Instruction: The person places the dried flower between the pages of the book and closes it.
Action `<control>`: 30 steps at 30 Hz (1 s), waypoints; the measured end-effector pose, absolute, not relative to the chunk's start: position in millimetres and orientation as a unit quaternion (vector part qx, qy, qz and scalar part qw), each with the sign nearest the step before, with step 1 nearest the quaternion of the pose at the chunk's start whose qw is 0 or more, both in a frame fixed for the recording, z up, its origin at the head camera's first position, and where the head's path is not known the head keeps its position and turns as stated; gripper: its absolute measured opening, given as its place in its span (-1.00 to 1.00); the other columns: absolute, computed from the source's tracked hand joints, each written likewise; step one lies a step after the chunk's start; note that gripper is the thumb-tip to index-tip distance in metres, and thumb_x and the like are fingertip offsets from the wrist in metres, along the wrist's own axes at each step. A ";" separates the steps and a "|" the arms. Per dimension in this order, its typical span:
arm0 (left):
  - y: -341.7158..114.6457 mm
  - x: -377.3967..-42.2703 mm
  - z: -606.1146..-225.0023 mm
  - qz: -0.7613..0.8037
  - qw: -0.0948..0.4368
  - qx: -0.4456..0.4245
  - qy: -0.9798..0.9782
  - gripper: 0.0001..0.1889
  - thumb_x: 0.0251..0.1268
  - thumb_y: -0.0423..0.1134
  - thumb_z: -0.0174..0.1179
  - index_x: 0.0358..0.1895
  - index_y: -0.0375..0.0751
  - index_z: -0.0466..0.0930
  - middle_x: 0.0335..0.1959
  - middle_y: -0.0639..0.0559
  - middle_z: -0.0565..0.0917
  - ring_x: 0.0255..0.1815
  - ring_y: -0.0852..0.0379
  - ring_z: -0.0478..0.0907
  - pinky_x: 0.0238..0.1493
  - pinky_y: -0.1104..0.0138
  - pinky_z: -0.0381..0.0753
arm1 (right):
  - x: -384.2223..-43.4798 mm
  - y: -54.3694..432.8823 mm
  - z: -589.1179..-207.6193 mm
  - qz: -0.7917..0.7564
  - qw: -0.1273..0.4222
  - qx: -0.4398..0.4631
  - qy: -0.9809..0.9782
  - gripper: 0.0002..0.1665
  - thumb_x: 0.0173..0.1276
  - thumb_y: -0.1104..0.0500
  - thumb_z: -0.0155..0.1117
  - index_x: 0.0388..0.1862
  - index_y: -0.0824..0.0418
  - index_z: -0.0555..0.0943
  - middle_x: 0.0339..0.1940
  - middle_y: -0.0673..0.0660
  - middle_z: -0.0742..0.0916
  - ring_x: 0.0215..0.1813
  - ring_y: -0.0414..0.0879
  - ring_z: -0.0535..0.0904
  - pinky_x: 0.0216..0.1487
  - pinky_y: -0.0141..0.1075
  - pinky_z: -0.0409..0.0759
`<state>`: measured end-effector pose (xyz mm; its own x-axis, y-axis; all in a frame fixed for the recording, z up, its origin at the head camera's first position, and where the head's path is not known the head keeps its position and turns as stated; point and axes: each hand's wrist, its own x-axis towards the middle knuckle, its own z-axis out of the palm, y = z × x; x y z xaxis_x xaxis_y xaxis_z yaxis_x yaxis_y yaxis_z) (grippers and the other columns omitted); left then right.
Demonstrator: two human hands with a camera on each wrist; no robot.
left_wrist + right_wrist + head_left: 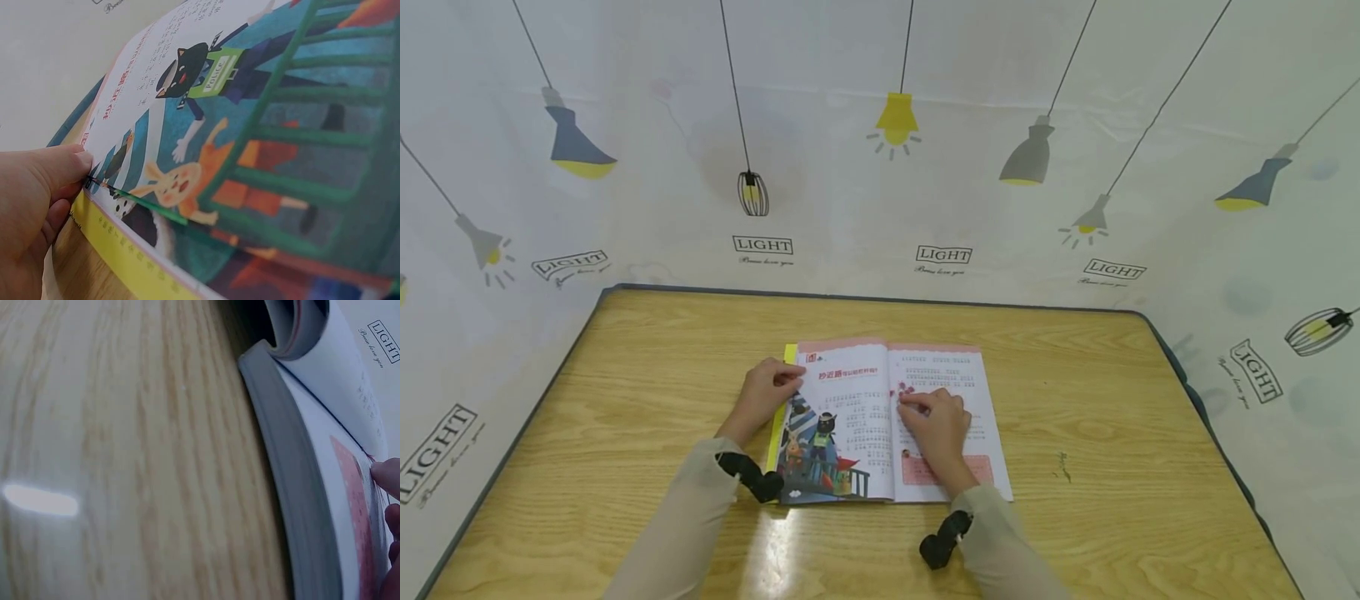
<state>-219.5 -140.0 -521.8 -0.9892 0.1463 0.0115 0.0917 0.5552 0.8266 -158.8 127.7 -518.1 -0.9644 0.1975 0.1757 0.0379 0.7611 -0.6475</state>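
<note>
An open picture book [853, 425] lies on the wooden table, its left page showing a black cat in a police vest and a rabbit. My left hand [763, 392] pinches the left page's outer edge, thumb on top, as the left wrist view shows. Below that page, a yellow cover strip [119, 250] sticks out. Near the middle fold, my right hand [942, 425] rests on the right page [985, 400] with curled fingers, the thumb [382, 472] touching the paper. In the right wrist view, the left-hand pages [337, 375] arch up from the fold.
The wooden table [1097, 392] extends around the book on all sides. A white cloth [842, 192] printed with hanging lamps stands behind and at both sides. Black wrist devices [752, 477] are strapped to both sleeves.
</note>
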 end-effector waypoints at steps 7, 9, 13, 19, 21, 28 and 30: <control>-139.4 -219.7 -523.3 0.466 0.024 0.068 0.882 -0.77 0.23 -0.33 0.17 -0.09 -0.31 0.64 -0.28 -0.09 0.50 -0.26 0.04 0.43 -0.21 0.24 0.45 | -158.2 125.4 -518.2 0.337 0.107 -0.057 -0.934 -0.83 0.00 -0.01 0.41 -0.39 -0.01 0.74 -0.48 -0.07 0.52 -0.33 -0.08 0.32 -0.16 -0.08 0.17; -139.4 -219.9 -523.8 0.464 0.026 0.068 0.883 -0.77 0.23 -0.32 0.17 -0.08 -0.31 0.64 -0.27 -0.08 0.50 -0.25 0.04 0.43 -0.22 0.25 0.45 | -158.1 125.6 -517.1 0.343 0.106 -0.053 -0.932 -0.82 0.01 -0.01 0.41 -0.39 -0.01 0.73 -0.50 -0.08 0.51 -0.34 -0.09 0.32 -0.17 -0.09 0.17; -139.5 -219.6 -523.8 0.464 0.031 0.066 0.883 -0.77 0.24 -0.31 0.16 -0.08 -0.30 0.64 -0.26 -0.08 0.50 -0.25 0.04 0.43 -0.21 0.25 0.45 | -158.6 129.2 -512.7 0.354 0.108 -0.052 -0.927 -0.82 0.02 0.00 0.41 -0.37 0.01 0.73 -0.52 -0.09 0.51 -0.34 -0.08 0.32 -0.18 -0.09 0.17; -139.9 -220.5 -524.1 0.468 0.031 0.061 0.881 -0.77 0.24 -0.30 0.16 -0.07 -0.29 0.63 -0.26 -0.08 0.50 -0.25 0.04 0.43 -0.20 0.25 0.45 | -160.3 141.0 -510.4 0.354 0.083 -0.045 -0.930 -0.82 0.06 0.02 0.38 -0.33 -0.01 0.73 -0.50 -0.08 0.51 -0.33 -0.08 0.33 -0.18 -0.11 0.17; -139.7 -220.8 -524.4 0.467 0.031 0.061 0.881 -0.77 0.24 -0.31 0.16 -0.07 -0.29 0.63 -0.26 -0.08 0.50 -0.24 0.04 0.43 -0.20 0.25 0.45 | -160.5 145.1 -512.8 0.357 0.075 -0.035 -0.930 -0.83 0.06 0.01 0.38 -0.33 -0.02 0.73 -0.49 -0.08 0.50 -0.34 -0.09 0.31 -0.18 -0.11 0.16; -140.0 -220.4 -524.3 0.469 0.029 0.062 0.880 -0.77 0.23 -0.32 0.17 -0.08 -0.30 0.63 -0.26 -0.09 0.50 -0.25 0.04 0.43 -0.21 0.24 0.45 | -160.1 150.3 -515.2 0.347 0.060 0.004 -0.936 -0.88 0.07 0.04 0.40 -0.36 -0.07 0.74 -0.47 -0.11 0.52 -0.33 -0.10 0.30 -0.14 -0.07 0.16; -140.0 -220.7 -524.5 0.468 0.031 0.062 0.881 -0.77 0.24 -0.31 0.16 -0.07 -0.30 0.63 -0.26 -0.08 0.50 -0.25 0.04 0.43 -0.21 0.24 0.45 | -160.9 150.3 -516.0 0.343 0.065 0.001 -0.937 -0.89 0.09 0.02 0.39 -0.36 -0.08 0.74 -0.46 -0.11 0.53 -0.33 -0.10 0.31 -0.14 -0.07 0.15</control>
<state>-220.7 -140.0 -524.5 -0.9904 0.1379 0.0025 0.0792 0.5537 0.8290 -160.9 150.3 -516.0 -0.9915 0.0420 0.1232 -0.0476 0.7643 -0.6431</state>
